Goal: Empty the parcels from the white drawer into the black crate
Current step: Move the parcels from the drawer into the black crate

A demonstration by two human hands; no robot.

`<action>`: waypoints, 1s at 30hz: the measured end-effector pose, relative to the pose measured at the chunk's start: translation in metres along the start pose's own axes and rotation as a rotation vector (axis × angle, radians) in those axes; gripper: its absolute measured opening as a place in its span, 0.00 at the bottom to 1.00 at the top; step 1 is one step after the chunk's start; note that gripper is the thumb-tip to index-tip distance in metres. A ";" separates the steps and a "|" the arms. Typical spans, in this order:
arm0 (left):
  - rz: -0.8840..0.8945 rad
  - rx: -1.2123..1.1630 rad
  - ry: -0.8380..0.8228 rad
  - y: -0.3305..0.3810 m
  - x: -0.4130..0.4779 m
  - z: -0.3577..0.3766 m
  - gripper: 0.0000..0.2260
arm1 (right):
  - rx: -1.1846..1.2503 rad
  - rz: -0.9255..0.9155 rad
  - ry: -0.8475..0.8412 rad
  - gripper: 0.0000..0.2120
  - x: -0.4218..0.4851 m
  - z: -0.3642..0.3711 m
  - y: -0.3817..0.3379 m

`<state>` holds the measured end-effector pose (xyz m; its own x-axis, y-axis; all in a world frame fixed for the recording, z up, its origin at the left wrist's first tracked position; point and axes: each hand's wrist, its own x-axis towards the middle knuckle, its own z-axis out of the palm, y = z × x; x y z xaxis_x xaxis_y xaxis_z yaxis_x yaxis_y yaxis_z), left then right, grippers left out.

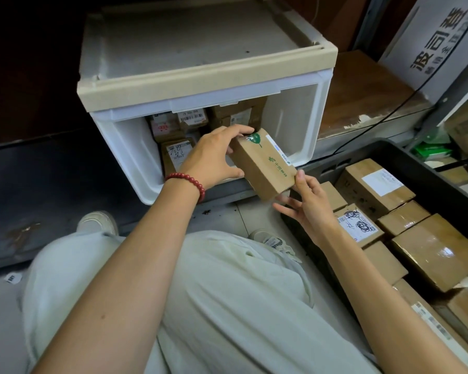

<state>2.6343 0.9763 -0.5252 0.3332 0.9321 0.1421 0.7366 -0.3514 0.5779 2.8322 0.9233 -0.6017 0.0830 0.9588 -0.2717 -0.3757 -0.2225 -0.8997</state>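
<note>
A brown cardboard parcel with green print (264, 164) hangs in the air just in front of the white drawer (127, 147). My left hand (214, 157), with a red bead bracelet at the wrist, grips the parcel's far left end. My right hand (305, 203) holds its near right corner, thumb on top and fingers spread below. Several more parcels (179, 130) lie inside the drawer. The black crate (405, 155) stands to the right on the floor, with several brown boxes (438, 249) in it.
The drawer unit has a beige top frame (200, 82). A wooden shelf (362, 93) with a white printed carton (432, 41) lies behind the crate. A black cable (376, 122) runs across the shelf. My knees in pale trousers (200, 306) fill the foreground.
</note>
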 end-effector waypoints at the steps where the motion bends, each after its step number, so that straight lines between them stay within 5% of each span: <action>1: 0.001 0.027 0.001 -0.001 0.000 0.000 0.35 | -0.011 0.008 -0.005 0.13 0.001 0.000 0.001; 13: 0.005 0.268 -0.137 -0.015 -0.001 0.003 0.24 | -0.099 -0.005 -0.065 0.14 0.006 -0.010 -0.001; 19: -0.047 0.265 -0.202 0.001 -0.002 0.010 0.20 | -0.171 -0.024 -0.121 0.31 0.008 -0.022 -0.003; 30: 0.030 0.346 -0.254 0.019 0.005 0.022 0.26 | -0.103 -0.041 -0.056 0.30 0.004 -0.049 -0.011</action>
<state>2.6633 0.9723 -0.5310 0.4596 0.8852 -0.0723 0.8640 -0.4268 0.2670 2.8817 0.9209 -0.6090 0.0440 0.9751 -0.2172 -0.2759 -0.1971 -0.9408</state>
